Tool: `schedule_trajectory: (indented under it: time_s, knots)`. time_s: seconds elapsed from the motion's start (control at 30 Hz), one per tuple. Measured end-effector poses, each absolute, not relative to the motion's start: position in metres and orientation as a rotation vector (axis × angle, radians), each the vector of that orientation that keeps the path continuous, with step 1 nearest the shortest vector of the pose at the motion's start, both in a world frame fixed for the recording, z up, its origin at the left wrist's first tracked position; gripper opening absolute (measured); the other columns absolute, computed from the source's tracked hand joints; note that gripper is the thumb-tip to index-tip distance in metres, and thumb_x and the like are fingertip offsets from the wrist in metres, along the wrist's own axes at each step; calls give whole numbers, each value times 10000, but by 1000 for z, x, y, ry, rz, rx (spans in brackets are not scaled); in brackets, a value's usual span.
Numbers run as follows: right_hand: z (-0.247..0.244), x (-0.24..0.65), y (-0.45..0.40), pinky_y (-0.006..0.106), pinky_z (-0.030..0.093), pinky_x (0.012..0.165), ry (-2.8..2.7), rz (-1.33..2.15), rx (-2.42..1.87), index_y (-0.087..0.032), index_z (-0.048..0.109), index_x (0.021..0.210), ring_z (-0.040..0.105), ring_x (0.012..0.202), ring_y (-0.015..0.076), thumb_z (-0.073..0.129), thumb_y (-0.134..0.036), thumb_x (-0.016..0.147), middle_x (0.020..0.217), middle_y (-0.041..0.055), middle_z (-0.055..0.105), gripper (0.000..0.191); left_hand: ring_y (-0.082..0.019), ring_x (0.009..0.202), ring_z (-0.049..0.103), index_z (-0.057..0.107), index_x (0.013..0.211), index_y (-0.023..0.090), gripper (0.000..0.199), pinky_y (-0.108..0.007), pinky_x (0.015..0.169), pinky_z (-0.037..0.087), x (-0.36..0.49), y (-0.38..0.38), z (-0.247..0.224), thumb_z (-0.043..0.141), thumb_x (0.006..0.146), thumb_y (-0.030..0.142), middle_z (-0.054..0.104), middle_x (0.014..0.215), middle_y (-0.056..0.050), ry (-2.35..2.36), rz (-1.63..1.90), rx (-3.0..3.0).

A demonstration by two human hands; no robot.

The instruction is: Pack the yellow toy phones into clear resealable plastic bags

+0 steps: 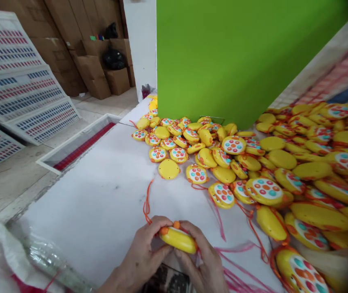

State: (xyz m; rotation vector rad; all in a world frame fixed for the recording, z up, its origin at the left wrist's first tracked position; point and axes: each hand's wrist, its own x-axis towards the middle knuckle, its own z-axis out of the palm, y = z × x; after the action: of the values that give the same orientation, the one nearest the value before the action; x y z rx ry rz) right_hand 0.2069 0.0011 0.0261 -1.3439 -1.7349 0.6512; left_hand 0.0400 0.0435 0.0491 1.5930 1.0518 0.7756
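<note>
Between both hands, a yellow plastic toy (pixel 180 240) with orange knobs is held edge-on above the near side of the white table (pixel 100 195). My left hand (pixel 145 248) grips its left end, thumb below and fingers above. On the other end, my right hand (pixel 203 256) closes with its thumb underneath. An orange cord (pixel 146 205) runs up from beside my left fingers and lies in a loop on the table. The toy's button face is turned away from view. A dark printed item (pixel 169 280), partly hidden, shows below my hands.
A large pile of similar yellow toys (pixel 265 191) with coloured dots covers the right side. Pink ribbons (pixel 241 272) lie near my right hand. A green panel (pixel 223 61) rises behind. White crates (pixel 24 93), cardboard boxes (pixel 91 73) and a clear plastic bag (pixel 36 252) are at left.
</note>
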Motion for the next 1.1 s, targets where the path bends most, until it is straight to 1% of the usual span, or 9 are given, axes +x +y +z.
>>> schedule_trajectory:
  time_s: [0.2, 0.33, 0.5, 0.7, 0.8, 0.87, 0.93, 1.0, 1.1]
  knots:
    - [7, 202, -15, 218, 486, 873, -1750, 625, -1347, -258, 429, 1201, 576, 1048, 162, 537, -187, 844, 1129, 49, 593, 380, -157, 1062, 526, 478, 1145, 260, 439, -261, 920, 427, 37, 21, 24, 510, 755, 60, 570, 1151, -23, 978, 807, 1817]
    - [0, 198, -23, 230, 509, 830, -1621, 661, -1377, -246, 439, 1176, 591, 1008, 171, 560, -232, 836, 1083, 55, 603, 361, -133, 1071, 521, 451, 1181, 300, 519, -228, 910, 442, 40, 12, 15, 485, 747, 17, 533, 1177, -16, 980, 819, 1887]
    - [3, 189, -24, 262, 521, 773, -1438, 711, -1356, -249, 502, 1076, 594, 946, 174, 516, -322, 867, 986, 47, 611, 222, -126, 1032, 528, 461, 1157, 274, 475, -214, 884, 459, 46, 6, 16, 463, 753, 26, 531, 1132, -28, 1021, 858, 1899]
    - [-3, 183, -28, 310, 521, 723, -1425, 645, -1356, -246, 516, 1064, 595, 895, 196, 530, -321, 857, 957, 60, 608, 220, -145, 1014, 529, 471, 1145, 262, 449, -243, 869, 468, 47, 0, 14, 436, 765, 27, 538, 1100, -45, 1062, 849, 1937]
    - [-3, 186, -25, 303, 512, 729, -1433, 610, -1424, -236, 510, 1081, 598, 892, 196, 524, -301, 855, 962, 61, 611, 235, -163, 1004, 534, 503, 1117, 261, 434, -278, 867, 467, 51, 9, 17, 456, 751, 33, 559, 1091, -43, 1069, 743, 1893]
    - [2, 194, -19, 283, 499, 757, -1470, 734, -1489, -228, 507, 1102, 596, 912, 188, 507, -284, 861, 996, 61, 615, 248, -181, 981, 548, 544, 1061, 240, 384, -311, 866, 465, 53, 24, 23, 496, 728, 53, 590, 1060, -41, 1078, 605, 1819]
    - [10, 204, -11, 255, 491, 750, -1462, 943, -1544, -215, 511, 1116, 598, 902, 177, 495, -292, 865, 1024, 62, 619, 262, -188, 953, 567, 561, 1024, 217, 328, -325, 863, 465, 48, 48, 34, 542, 718, 100, 618, 1023, -42, 1095, 538, 1712]
    - [19, 214, -5, 235, 486, 724, -1353, 1139, -1551, -201, 527, 1105, 598, 863, 169, 499, -337, 861, 1022, 60, 628, 280, -189, 923, 589, 550, 1031, 196, 303, -330, 851, 474, 34, 76, 47, 568, 729, 171, 635, 989, -51, 1145, 613, 1598]
    - [27, 224, -3, 239, 491, 702, -993, 1383, -1484, -204, 541, 1107, 589, 866, 177, 544, -423, 824, 1039, 51, 627, 358, -198, 886, 609, 514, 1062, 176, 321, -343, 798, 498, 2, 106, 66, 565, 766, 288, 637, 956, -66, 1349, 887, 1501]
